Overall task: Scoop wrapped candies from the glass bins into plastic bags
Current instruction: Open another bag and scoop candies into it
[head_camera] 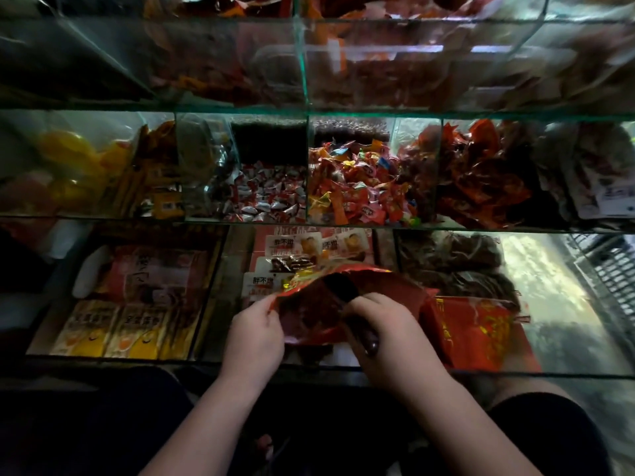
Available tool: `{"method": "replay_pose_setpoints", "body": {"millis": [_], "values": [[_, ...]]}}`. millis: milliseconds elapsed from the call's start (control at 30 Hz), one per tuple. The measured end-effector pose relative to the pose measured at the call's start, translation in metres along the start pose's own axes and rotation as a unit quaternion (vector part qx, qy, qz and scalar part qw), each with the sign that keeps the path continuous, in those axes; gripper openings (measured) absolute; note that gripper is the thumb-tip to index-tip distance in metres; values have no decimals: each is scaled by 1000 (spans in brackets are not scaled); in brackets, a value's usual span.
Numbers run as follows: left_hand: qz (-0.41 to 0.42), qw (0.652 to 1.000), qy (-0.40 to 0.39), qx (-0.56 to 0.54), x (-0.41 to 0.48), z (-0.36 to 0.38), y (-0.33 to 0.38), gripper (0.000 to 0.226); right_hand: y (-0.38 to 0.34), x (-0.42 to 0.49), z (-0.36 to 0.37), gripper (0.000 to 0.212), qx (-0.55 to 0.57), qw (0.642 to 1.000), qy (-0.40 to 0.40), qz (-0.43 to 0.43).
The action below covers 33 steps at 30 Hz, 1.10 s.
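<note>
Head view: the left hand (256,333) pinches the near-left rim of a red plastic bag (391,290), thumb and fingers closed on the film. The bag's mouth gapes above the lowest glass compartment. The right hand (388,331) is curled round the handle of a dark scoop (367,340), whose dark front end sits inside the bag's mouth. What the bag holds is too dim to tell.

Just right of the bag lies a stack of red printed packs (481,334). Both hands sit just past the near glass edge (549,374) of the bottom tier, and the forearms cross over it. Beyond the bag's far rim runs the front edge of the middle shelf (515,230), with open room between rim and edge.

Behind that glass, well apart from the bag, a bin of white-and-red wrapped candies (268,201) stands beside a bin of mixed-colour wrapped candies (357,190). A glass divider (307,166) stands between them. A clear plastic vessel (202,156), perhaps a scoop, leans at the left side of the white-and-red bin.
</note>
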<state>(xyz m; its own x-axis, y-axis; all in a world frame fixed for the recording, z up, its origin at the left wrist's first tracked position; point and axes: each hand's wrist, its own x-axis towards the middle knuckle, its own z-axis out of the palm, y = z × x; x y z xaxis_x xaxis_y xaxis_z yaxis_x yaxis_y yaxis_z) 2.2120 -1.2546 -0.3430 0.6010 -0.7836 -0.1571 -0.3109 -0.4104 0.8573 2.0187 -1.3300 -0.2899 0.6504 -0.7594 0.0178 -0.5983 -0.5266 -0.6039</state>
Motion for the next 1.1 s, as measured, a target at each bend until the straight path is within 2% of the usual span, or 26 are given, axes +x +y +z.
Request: {"method": "replay_pose_setpoints", "body": {"millis": [67, 200, 333, 400, 467, 567, 633, 700, 800, 900, 1033, 1100], "values": [[-22, 1000, 3, 2, 4, 4, 1, 37, 6, 0, 4, 16, 0, 999, 33, 34], [-22, 1000, -6, 16, 6, 17, 7, 33, 20, 5, 17, 24, 46, 990, 96, 97], [-40, 999, -5, 7, 8, 23, 9, 33, 28, 6, 28, 20, 43, 988, 139, 45], [-42, 999, -8, -1, 8, 24, 8, 32, 31, 8, 32, 20, 73, 988, 138, -6], [-38, 999, -9, 2, 8, 24, 8, 32, 31, 12, 38, 24, 108, 989, 98, -27], [-21, 999, -4, 28, 6, 21, 8, 41, 28, 23, 51, 28, 123, 992, 34, 17], [-17, 999, -3, 34, 6, 17, 6, 44, 28, 30, 55, 28, 130, 990, 21, 52], [-12, 999, 5, 39, 7, 13, 5, 42, 27, 31, 51, 27, 121, 991, 11, 49], [-9, 999, 23, 38, 10, 9, 4, 39, 28, 21, 40, 21, 114, 993, 42, 0], [-21, 999, 21, 22, 12, 12, 6, 37, 31, 4, 30, 24, 109, 990, 87, -12], [-27, 1000, 4, 6, 8, 23, 12, 36, 35, 1, 36, 37, 19, 996, 69, 47], [-22, 1000, -7, -4, 7, 29, 16, 35, 37, 6, 40, 34, 4, 994, 87, 68]]}}
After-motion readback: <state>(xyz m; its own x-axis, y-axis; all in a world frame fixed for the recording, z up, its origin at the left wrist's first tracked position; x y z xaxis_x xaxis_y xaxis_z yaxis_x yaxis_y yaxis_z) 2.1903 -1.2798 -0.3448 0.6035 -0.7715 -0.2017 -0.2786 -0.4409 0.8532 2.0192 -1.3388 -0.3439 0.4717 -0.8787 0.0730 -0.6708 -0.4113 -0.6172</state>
